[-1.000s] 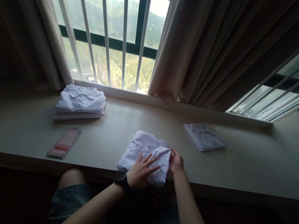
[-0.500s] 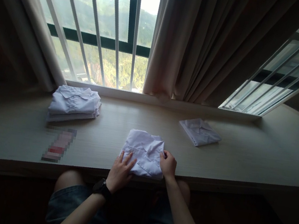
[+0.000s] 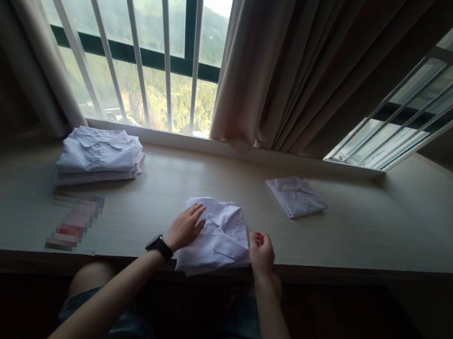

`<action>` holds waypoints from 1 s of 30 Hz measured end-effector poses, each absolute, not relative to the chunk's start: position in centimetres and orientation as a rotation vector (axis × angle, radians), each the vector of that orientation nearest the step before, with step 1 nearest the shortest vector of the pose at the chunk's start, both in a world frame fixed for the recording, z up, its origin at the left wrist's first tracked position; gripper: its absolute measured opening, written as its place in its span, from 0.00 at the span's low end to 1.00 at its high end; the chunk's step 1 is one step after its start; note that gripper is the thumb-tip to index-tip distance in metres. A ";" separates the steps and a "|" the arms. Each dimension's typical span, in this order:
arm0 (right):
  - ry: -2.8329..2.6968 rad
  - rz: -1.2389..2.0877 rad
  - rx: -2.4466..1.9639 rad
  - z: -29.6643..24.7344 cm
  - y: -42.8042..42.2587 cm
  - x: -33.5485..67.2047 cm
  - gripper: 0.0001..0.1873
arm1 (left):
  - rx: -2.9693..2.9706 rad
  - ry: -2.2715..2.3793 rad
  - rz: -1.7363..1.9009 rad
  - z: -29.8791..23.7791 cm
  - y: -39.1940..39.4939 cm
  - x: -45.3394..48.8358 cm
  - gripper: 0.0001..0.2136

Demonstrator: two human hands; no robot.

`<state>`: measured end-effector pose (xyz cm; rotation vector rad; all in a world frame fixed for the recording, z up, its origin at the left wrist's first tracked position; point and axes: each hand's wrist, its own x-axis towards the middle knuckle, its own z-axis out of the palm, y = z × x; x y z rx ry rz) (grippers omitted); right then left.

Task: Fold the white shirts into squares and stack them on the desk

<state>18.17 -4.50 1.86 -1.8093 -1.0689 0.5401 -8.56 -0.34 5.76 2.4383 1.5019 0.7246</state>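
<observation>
A folded white shirt (image 3: pixel 217 255) lies in front of me with its collar up, its lower edge at the front edge of the tabletop. My left hand (image 3: pixel 186 227), with a black watch at the wrist, rests over the shirt's left part with fingers stretched out. Close beside the shirt's right edge is my right hand (image 3: pixel 262 253), fingers curled in. Nothing shows between them, and whether they touch the cloth is hard to tell.
A stack of folded white shirts (image 3: pixel 99 156) stands at the back left of the pale tabletop (image 3: pixel 174 169). One flat folded shirt (image 3: pixel 297 196) lies at the back right. A blurred-out flat object (image 3: pixel 74 223) is at front left. Behind are a barred window and curtains (image 3: pixel 246 79).
My left hand has slid up and farther over the shirt. My right hand has come off the shirt's right edge, moving slightly right. The view has shifted a little.
</observation>
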 end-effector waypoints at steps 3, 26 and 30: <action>-1.117 0.547 -1.786 -0.3 -8.8 16.2 0.30 | 2.351 1.520 0.539 6.5 6.0 -7.4 0.24; -1.497 0.408 -1.702 -0.8 -1.0 12.2 0.23 | 1.860 1.917 0.739 5.2 -2.1 -15.9 0.15; -1.463 0.410 -1.847 -0.6 -1.3 11.4 0.29 | 1.721 1.800 0.651 5.1 1.6 -13.5 0.20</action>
